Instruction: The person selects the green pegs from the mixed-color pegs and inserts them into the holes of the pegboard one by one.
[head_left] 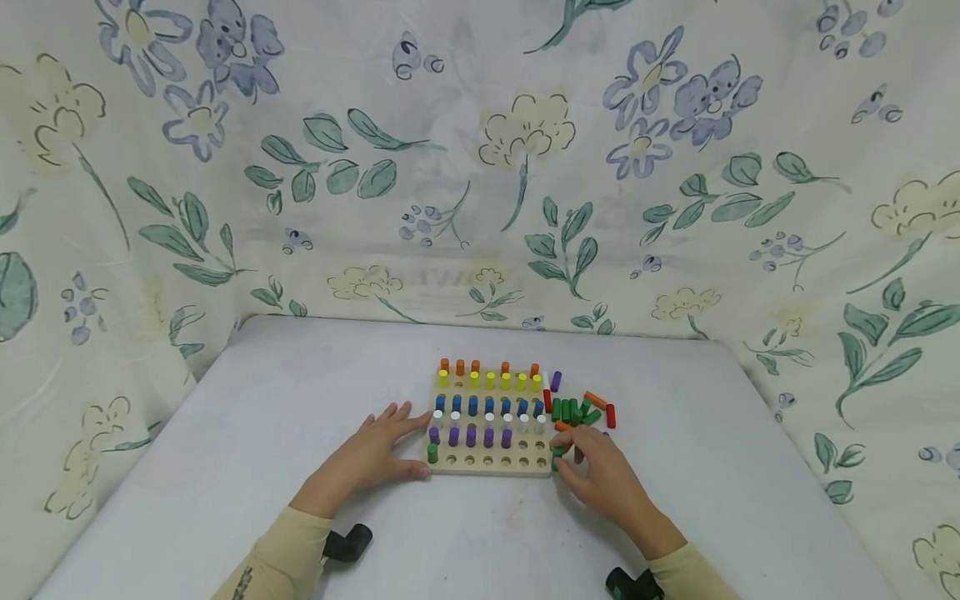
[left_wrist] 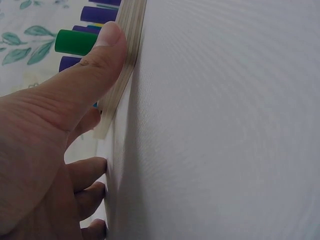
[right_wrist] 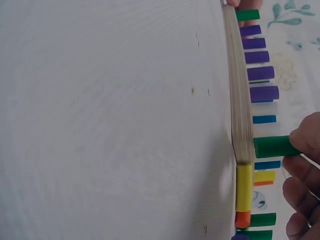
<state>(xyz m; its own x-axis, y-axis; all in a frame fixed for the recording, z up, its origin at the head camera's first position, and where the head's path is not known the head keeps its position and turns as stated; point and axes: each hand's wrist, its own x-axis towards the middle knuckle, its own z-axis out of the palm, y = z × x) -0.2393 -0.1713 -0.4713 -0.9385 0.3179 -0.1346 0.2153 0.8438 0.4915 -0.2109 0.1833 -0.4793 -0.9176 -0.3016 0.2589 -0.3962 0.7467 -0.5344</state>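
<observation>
A wooden pegboard [head_left: 480,467] lies flat on the table, with colored pegs standing in rows: orange, yellow, blue, white and purple from back to front. In its nearest row one green peg [head_left: 432,453] stands at the left end, with bare holes to its right. My left hand [head_left: 372,450] rests at the board's left side, fingers spread and thumb against the edge; the left wrist view shows the thumb [left_wrist: 100,62] across the board's side. My right hand [head_left: 603,473] pinches another green peg [right_wrist: 275,146] between thumb and fingers, just by the board's front right corner.
Right of the board lies a loose group of pegs, with several green pegs [head_left: 573,410], a red peg [head_left: 611,416], an orange peg [head_left: 596,400] and a purple peg [head_left: 556,382]. A floral cloth [head_left: 465,167] hangs behind the white table [head_left: 315,367].
</observation>
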